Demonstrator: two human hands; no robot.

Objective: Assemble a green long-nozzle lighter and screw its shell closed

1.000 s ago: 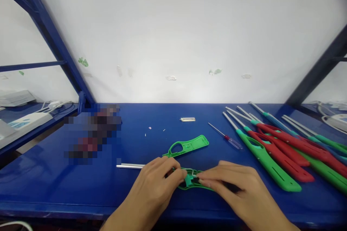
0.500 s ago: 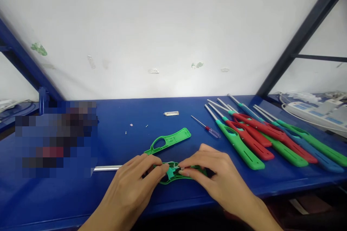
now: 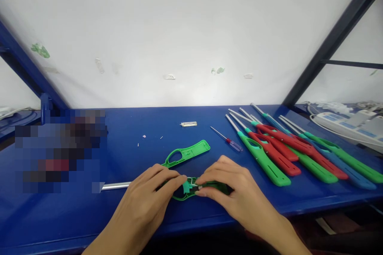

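Note:
The opened green lighter body (image 3: 180, 199) lies at the front of the blue table, its metal tube (image 3: 116, 186) pointing left. My left hand (image 3: 148, 197) is closed on it, fingertips by the teal trigger (image 3: 186, 187). Thumb and fingers of my right hand (image 3: 236, 185) pinch inside the body at a small black part (image 3: 195, 188), where a thin white wire shows; the fingers hide much of the inside. Just behind, the loose green half-shell (image 3: 196, 150) rests inner side up.
A screwdriver (image 3: 234, 144) and a clear, slim part (image 3: 188, 124) lie farther back. Small screws (image 3: 138, 144) are at left centre. Several red, green and blue lighters (image 3: 266, 163) overlap on the right. A power strip (image 3: 347, 125) is far right; a blurred-out area covers the left.
Both hands remain at the lighter body. The left fingertips have shifted slightly around the trigger, and more of the black part shows. The view has moved a little.

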